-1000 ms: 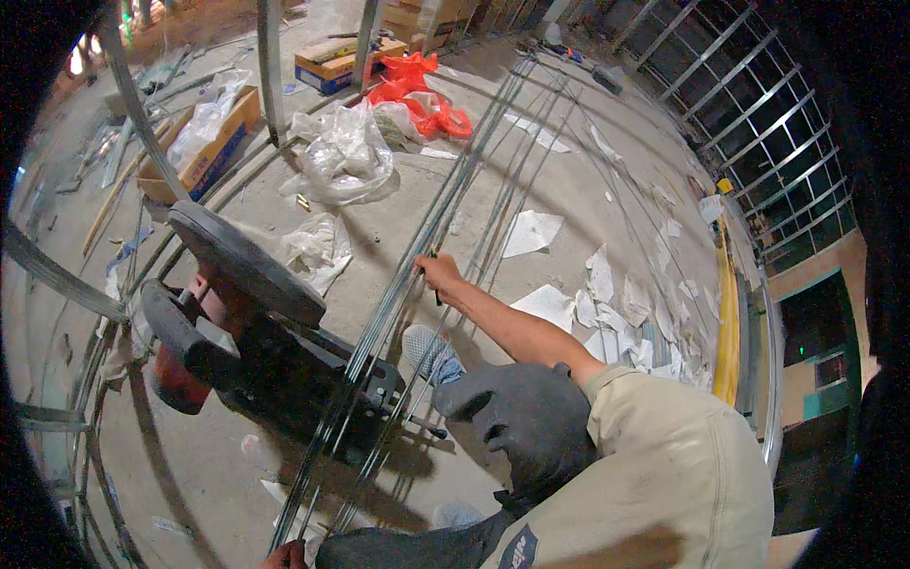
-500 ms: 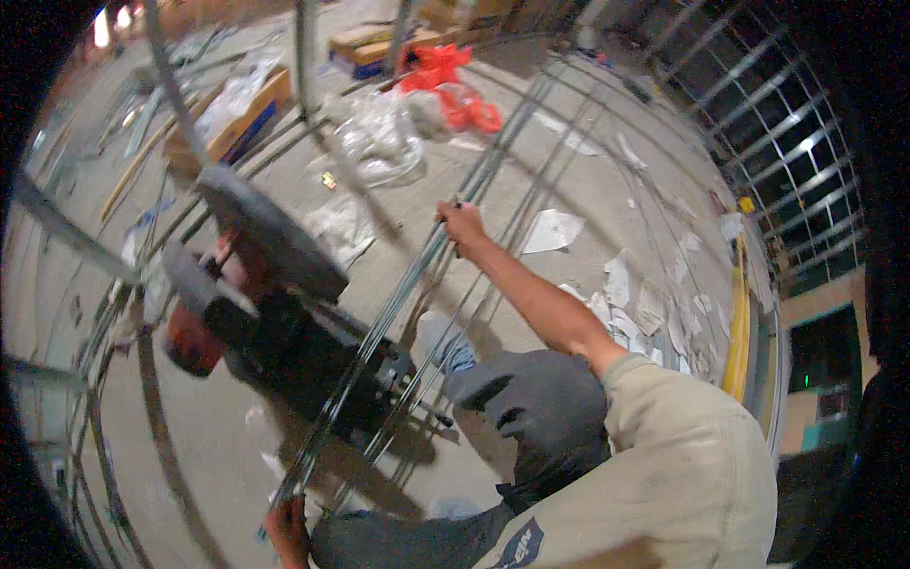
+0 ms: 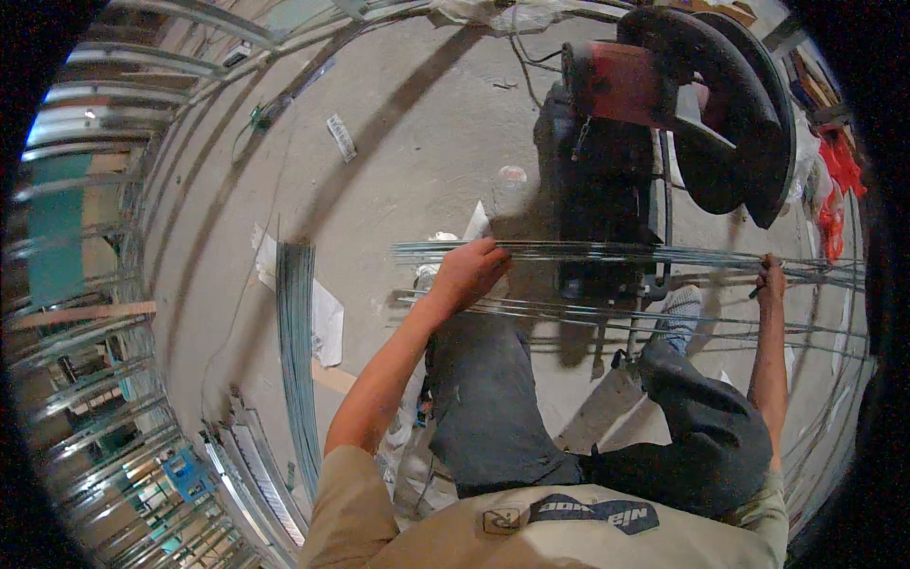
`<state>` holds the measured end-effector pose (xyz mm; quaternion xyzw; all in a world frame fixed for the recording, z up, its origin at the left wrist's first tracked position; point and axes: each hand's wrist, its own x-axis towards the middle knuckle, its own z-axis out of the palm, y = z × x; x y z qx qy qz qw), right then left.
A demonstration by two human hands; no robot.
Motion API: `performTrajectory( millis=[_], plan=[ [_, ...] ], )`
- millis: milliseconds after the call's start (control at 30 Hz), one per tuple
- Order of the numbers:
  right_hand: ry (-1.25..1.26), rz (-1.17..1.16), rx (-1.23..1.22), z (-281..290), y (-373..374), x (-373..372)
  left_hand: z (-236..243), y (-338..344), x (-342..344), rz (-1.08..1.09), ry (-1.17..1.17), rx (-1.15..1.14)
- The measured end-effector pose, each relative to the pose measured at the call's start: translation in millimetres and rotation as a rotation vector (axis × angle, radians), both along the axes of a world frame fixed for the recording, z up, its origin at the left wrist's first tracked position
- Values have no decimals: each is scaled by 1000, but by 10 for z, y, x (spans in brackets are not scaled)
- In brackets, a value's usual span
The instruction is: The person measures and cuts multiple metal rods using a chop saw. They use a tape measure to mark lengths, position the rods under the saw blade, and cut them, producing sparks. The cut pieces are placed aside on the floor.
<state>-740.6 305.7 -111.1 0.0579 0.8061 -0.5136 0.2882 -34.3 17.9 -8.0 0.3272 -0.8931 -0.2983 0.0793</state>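
Thin metal rods [image 3: 588,252] run in a loose bundle across the view, over the black base of a cut-off saw [image 3: 621,85]. My left hand [image 3: 471,272] is closed round the bundle near its left ends. Farther along, my right hand [image 3: 773,277] grips the same rods, and a short dark stick-like piece shows beside its fingers, too small to name. A second, sparser group of rods [image 3: 569,313] passes nearer to me, above my legs. The saw has a red motor housing and a large dark round guard.
Another bundle of rods [image 3: 297,360] lies on the floor at left, by white paper [image 3: 327,322]. Metal profiles [image 3: 251,465] and a blue crate [image 3: 187,474] are at lower left, with metal framing along that side. Red plastic [image 3: 834,194] lies at far right.
The view has swung left, so the saw now appears at upper right and the rods run crosswise. Both hands still hold the rods; more of my left arm shows.
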Motion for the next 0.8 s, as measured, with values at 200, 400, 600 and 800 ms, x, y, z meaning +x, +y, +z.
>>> performTrajectory(
  millis=[200,400,600,800],
  plan=[
    [42,68,55,161,-324,316,-149,-127,143,44,45,-158],
    [21,191,230,6,-246,398,-304,-191,152,48,160,-236],
    [117,235,422,-35,-248,263,-430,-109,110,64,180,-254],
    [110,437,208,-20,44,365,-403,-87,122,92,362,-111]
  ],
)
